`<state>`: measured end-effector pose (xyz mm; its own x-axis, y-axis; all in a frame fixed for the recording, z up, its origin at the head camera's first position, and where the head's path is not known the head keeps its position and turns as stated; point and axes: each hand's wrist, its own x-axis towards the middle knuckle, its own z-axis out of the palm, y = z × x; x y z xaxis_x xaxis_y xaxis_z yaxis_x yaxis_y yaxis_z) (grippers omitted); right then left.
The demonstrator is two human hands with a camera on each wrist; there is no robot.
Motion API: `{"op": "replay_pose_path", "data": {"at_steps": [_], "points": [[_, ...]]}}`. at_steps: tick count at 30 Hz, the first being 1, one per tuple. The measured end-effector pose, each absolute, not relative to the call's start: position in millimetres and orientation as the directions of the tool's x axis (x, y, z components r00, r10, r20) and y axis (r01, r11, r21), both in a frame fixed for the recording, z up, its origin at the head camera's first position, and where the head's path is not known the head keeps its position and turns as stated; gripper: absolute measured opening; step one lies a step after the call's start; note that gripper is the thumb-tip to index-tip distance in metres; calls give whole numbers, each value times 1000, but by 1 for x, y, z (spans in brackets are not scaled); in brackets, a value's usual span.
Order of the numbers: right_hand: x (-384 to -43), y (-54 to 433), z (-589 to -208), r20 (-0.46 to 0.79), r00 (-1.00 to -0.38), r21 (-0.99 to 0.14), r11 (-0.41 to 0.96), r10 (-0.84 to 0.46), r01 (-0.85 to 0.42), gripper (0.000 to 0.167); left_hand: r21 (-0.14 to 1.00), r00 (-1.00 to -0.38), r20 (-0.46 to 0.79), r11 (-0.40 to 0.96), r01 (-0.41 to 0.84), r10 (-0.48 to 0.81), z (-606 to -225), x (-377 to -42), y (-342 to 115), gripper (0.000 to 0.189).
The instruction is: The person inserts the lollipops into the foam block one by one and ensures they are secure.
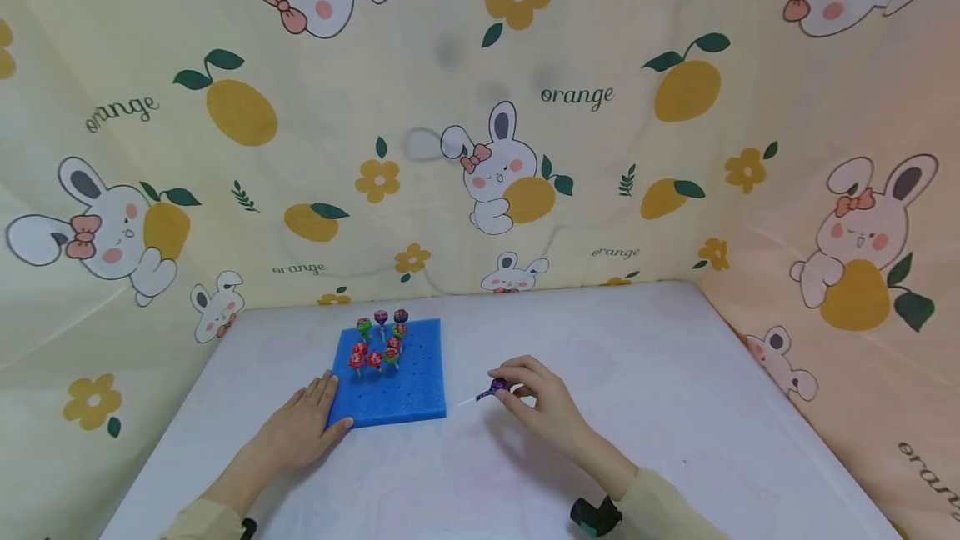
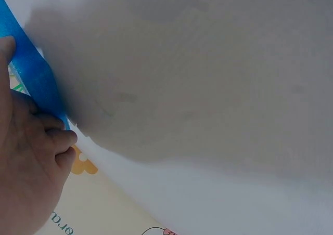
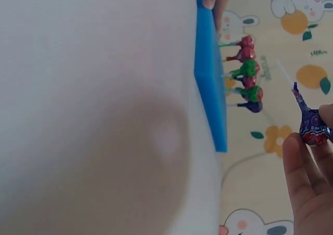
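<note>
A blue foam board (image 1: 420, 394) dotted with small holes lies on the table. Several wrapped lollipops (image 1: 375, 361), red, green and purple, stand upright in it by their sticks, grouped toward its left and back. My left hand (image 1: 300, 427) rests against the board's left edge and near corner, fingers extended. To the right of the board, my right hand (image 1: 543, 402) pinches a purple-wrapped lollipop (image 3: 314, 127) by its candy head. Its white stick points left toward the board, apart from it. The left wrist view shows the left fingers at the board's blue side (image 2: 39, 79).
The white table (image 1: 600, 340) stretches around the board. Behind and beside it hangs a cream cloth (image 1: 420, 65) printed with rabbits, oranges and flowers. A dark wrist device (image 1: 596, 517) is by the right sleeve.
</note>
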<state>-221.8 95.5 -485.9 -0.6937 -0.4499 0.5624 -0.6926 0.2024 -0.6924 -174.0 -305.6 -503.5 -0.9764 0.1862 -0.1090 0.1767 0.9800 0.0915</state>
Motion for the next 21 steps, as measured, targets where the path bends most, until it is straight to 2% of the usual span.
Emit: {"op": "replay_pose_path", "data": {"at_steps": [5, 21], "points": [[-225, 84, -480, 528, -721, -728, 197, -449, -657, 33, 95, -976, -114, 980, 173, 184, -503, -174, -305, 83], [-232, 49, -476, 508, -737, -773, 142, -445, -619, 37, 87, -976, -121, 981, 172, 181, -505, -175, -306, 86]]}}
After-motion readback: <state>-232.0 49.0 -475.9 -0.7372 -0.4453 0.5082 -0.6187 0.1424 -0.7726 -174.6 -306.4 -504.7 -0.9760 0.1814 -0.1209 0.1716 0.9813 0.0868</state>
